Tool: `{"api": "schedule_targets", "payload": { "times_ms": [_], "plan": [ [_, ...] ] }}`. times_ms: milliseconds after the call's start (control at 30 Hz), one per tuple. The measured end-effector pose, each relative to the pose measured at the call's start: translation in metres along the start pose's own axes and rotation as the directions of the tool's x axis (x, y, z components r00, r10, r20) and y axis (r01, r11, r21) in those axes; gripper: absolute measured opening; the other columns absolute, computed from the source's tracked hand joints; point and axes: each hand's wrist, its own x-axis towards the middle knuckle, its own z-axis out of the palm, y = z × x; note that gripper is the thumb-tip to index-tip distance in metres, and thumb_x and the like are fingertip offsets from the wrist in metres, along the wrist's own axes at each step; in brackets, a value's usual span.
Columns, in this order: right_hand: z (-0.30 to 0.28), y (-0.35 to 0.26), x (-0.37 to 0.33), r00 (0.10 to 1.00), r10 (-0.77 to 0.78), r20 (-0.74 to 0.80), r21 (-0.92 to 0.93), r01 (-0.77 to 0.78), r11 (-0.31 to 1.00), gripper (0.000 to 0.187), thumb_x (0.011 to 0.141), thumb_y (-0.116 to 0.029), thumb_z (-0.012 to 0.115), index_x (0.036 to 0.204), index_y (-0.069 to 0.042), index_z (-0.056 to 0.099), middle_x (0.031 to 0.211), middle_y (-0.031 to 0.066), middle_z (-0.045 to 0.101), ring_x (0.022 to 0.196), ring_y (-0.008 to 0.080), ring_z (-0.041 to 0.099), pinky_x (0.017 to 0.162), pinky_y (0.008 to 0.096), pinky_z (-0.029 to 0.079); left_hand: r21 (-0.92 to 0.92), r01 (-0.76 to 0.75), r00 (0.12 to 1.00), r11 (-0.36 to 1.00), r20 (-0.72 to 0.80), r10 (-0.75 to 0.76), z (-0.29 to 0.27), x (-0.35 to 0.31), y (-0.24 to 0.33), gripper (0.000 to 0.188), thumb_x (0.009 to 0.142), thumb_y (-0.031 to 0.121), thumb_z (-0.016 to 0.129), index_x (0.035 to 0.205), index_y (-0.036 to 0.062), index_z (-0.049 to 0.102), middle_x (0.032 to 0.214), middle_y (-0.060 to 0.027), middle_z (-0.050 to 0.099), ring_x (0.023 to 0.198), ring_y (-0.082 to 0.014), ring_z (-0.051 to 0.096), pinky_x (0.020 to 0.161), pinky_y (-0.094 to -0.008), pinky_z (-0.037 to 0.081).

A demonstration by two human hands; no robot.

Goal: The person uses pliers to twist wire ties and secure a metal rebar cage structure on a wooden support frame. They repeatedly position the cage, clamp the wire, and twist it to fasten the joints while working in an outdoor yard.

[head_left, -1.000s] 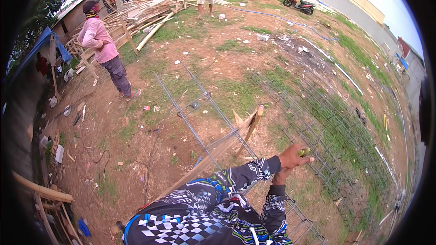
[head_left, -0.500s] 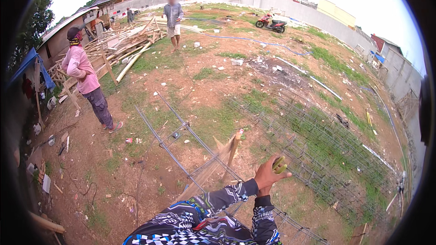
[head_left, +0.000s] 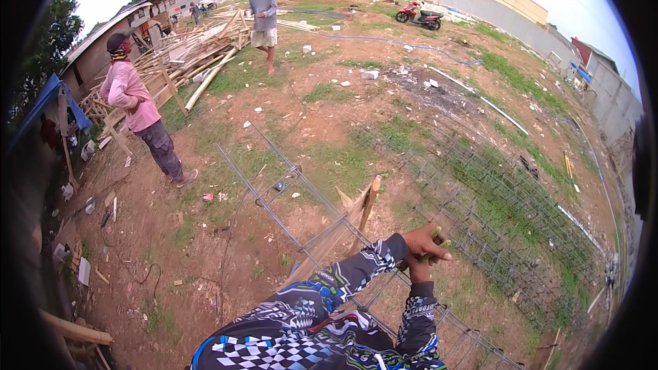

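My left hand (head_left: 423,241) is curled, its fingers closed around or against yellow-green, finger-like pieces (head_left: 444,242) whose kind I cannot make out. Pressed up beneath it is my right hand (head_left: 419,270); its fingers are mostly hidden behind the left. Both hands are together above a frame of long steel reinforcing bars with cross ties (head_left: 259,200), which runs diagonally below my forearms. A wooden post (head_left: 370,200) stands just left of the hands, and a rough plank (head_left: 322,250) passes under the bars.
Several rebar cages (head_left: 507,205) lie on grass at the right. A person in a pink shirt (head_left: 140,99) stands at left, another in grey (head_left: 263,17) farther back. Behind them are stacked timber (head_left: 205,51) and, at far right, a red motorbike (head_left: 419,16). Debris dots the dirt.
My joined hands have shifted slightly to the right in view, and the left has turned, showing less of the yellow-green pieces. The view has swung a little left.
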Motion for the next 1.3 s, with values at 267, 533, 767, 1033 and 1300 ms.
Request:
{"api": "schedule_targets", "payload": {
  "times_ms": [267,533,767,1033,1300],
  "plan": [
    [0.054,-0.001,-0.002,0.842,-0.105,-0.529,0.42,0.367,0.83,0.037,0.088,-0.016,0.071,0.119,-0.002,0.056,0.099,0.0045,0.063,0.091,0.0158,0.063,0.073,0.0288,0.052,0.467,-0.26,0.785,0.845,-0.407,0.467,0.041,-0.027,-0.022,0.052,0.087,0.026,0.072,0.13,0.0035,0.054,0.122,-0.0188,0.062,0.108,-0.0272,0.064,0.089,-0.0359,0.052],
    [0.047,0.021,-0.031,0.919,-0.05,-0.39,0.442,0.235,0.866,0.033,0.093,-0.02,0.066,0.12,-0.004,0.054,0.104,0.0048,0.062,0.092,0.0155,0.063,0.076,0.0281,0.052,0.328,-0.141,0.744,0.934,-0.587,0.319,0.042,-0.069,-0.04,0.037,0.085,0.011,0.071,0.12,0.0005,0.062,0.103,-0.0129,0.071,0.093,-0.0205,0.07,0.082,-0.0308,0.056],
    [0.092,-0.051,-0.086,0.977,0.116,-0.181,0.034,-0.112,0.993,0.046,0.085,-0.007,0.073,0.125,-0.001,0.052,0.101,0.0061,0.062,0.093,0.0148,0.062,0.072,0.0287,0.052,0.087,-0.167,0.745,0.982,-0.642,0.184,0.016,-0.093,-0.054,0.028,0.09,0.014,0.068,0.113,-0.0023,0.066,0.093,-0.0073,0.071,0.081,-0.0082,0.065,0.07,-0.0248,0.055],
    [0.065,0.001,-0.099,0.995,0.088,-0.038,0.589,-0.048,0.807,0.046,0.094,-0.028,0.056,0.13,-0.001,0.047,0.114,0.0152,0.059,0.102,0.0291,0.06,0.084,0.0486,0.053,-0.096,-0.316,0.7,0.944,-0.695,0.164,-0.003,-0.119,-0.055,0.025,0.095,0.013,0.063,0.114,-0.0031,0.062,0.084,-0.0029,0.064,0.068,-0.0079,0.06,0.06,-0.0239,0.052],
    [0.033,-0.012,-0.133,0.952,0.113,-0.285,0.551,0.066,0.832,0.064,0.085,-0.019,0.054,0.144,-0.006,0.033,0.125,0.0208,0.054,0.111,0.0314,0.057,0.092,0.0578,0.05,-0.004,-0.392,0.568,0.92,-0.788,0.238,-0.061,-0.163,-0.027,0.034,0.094,0.011,0.063,0.123,-0.0048,0.057,0.084,-0.0076,0.067,0.064,-0.0118,0.064,0.06,-0.0246,0.054]
  ]
}}
